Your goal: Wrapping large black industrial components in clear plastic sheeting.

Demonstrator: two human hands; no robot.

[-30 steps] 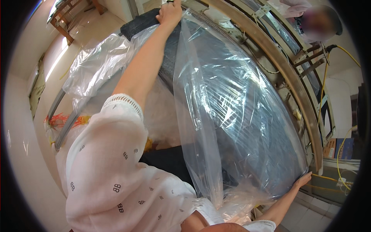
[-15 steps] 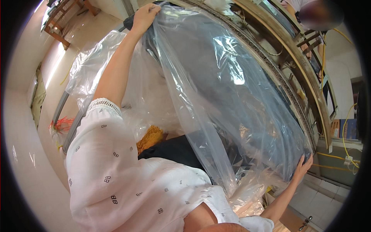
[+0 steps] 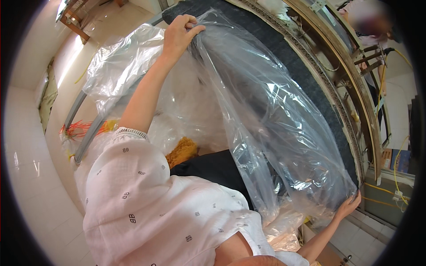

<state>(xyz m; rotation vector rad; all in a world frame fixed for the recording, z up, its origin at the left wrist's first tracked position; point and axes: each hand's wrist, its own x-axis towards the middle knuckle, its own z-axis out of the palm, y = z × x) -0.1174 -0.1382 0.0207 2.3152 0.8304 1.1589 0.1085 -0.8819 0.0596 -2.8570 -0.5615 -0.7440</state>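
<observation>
A large clear plastic sheet (image 3: 284, 102) spreads in loose folds over a dark, cloth-like surface (image 3: 284, 51) in front of me. My left hand (image 3: 182, 37) is closed on the sheet's far left edge, its thumb stretched along the gathered film. At the right end, my right hand (image 3: 348, 206) pinches the sheet's corner against the dark surface; some of its fingertips are hidden. Between the hands the film sags and wrinkles toward my lap. A bare strip of the dark surface shows beyond the sheet's far edge.
More crumpled clear film (image 3: 126, 62) drapes over grey rails (image 3: 88, 137) at the left. Past the dark surface runs a long curved-looking frame (image 3: 355, 97), with another person (image 3: 366, 22) behind it. Yellow cables (image 3: 395, 168) hang at the right. A wooden stand (image 3: 75, 22) stands far left.
The sheet's far edge has come toward me, baring a wider strip of dark surface. My left hand has moved nearer with the film; my right hand is slightly lower in view.
</observation>
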